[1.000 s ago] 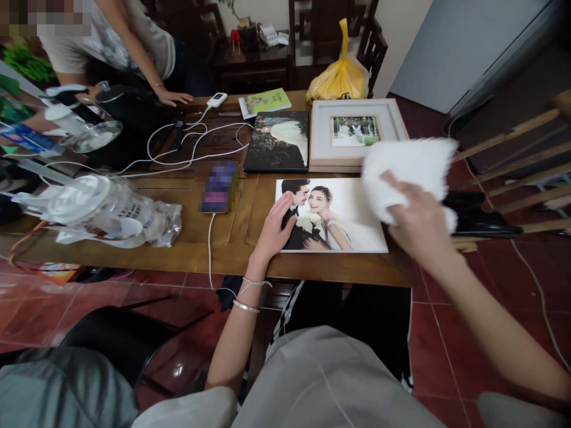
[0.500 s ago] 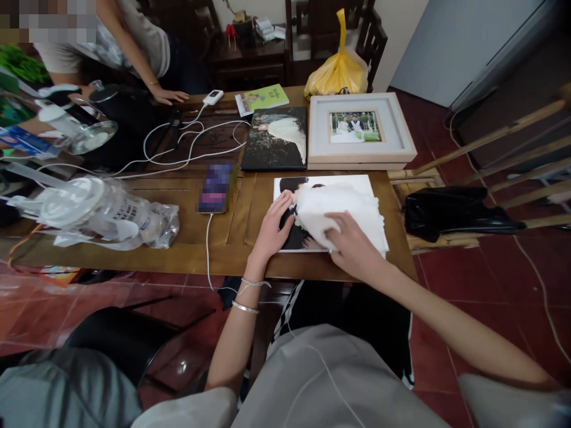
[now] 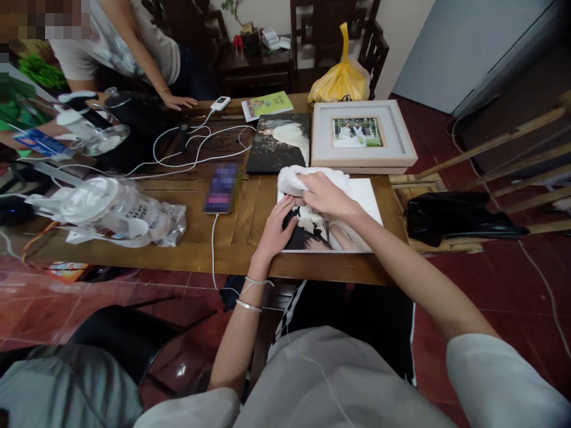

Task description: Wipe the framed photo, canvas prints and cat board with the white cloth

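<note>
A white-edged photo panel (image 3: 350, 242) lies flat near the table's front edge. My left hand (image 3: 277, 227) rests on its left side, fingers stretched out, and holds nothing. Bunched under my right hand (image 3: 322, 193) is a white cloth (image 3: 292, 180), which my fingers grip and press against the panel's upper left part. The cloth and my right hand cover the top of the picture. A dark photo panel (image 3: 279, 148) lies just behind. To its right sits a pale wooden picture frame (image 3: 405, 137) holding a smaller photo.
At the left, a phone (image 3: 219, 193) charges on a white cable. Beyond it stand a plastic-wrapped lidded cup (image 3: 91, 199) and a black kettle (image 3: 127, 113). A yellow bag (image 3: 341, 80) and a green booklet (image 3: 270, 104) lie at the back. Another person's hand (image 3: 178, 102) leans on the table.
My right hand has moved the cloth from the panel's right side to its upper left, uncovering the lower right of the picture. My left hand has stayed in place on the panel.
</note>
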Motion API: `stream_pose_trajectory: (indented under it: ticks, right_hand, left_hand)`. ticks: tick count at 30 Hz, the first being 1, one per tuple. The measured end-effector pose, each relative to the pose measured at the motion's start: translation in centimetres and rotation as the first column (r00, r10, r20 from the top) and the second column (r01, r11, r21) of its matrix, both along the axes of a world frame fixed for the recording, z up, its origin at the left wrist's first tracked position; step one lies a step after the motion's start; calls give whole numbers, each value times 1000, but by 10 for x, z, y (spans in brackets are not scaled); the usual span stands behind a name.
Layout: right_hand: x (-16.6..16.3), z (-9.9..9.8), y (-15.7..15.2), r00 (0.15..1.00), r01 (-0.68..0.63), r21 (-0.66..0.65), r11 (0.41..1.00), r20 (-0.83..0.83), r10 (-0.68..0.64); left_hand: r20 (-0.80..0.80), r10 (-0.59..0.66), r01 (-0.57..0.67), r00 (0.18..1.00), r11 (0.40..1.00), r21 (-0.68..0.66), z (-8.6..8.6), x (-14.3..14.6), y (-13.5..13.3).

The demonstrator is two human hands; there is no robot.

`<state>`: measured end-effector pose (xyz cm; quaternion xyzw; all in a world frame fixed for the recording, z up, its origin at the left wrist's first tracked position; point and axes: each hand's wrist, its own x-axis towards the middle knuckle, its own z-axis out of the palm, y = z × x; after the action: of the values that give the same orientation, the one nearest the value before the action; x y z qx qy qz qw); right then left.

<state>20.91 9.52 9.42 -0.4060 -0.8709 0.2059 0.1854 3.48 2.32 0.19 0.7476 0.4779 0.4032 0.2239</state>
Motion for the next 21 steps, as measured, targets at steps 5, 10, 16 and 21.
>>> stream_pose_trajectory:
  ticks: [5, 10, 16, 21]
  right_hand:
    - [74, -2, 0, 991, 115, 111, 987, 57, -122]
    - [137, -19, -26, 967, 179, 259, 949, 134, -219]
    - [147, -33, -130, 996, -36, 320, 947, 90, 7]
    - [145, -38, -159, 981, -164, 289, 943, -54, 187]
  left_hand:
    - [5, -12, 12, 1000, 1000, 14, 3, 1, -1]
    - [1, -1, 1, 1000, 1000, 15, 4, 3, -2]
    - [-7, 9, -9, 1000, 1000, 25, 5, 4, -3]
    - [-28, -1, 2, 1000, 1000, 17, 6, 2, -3]
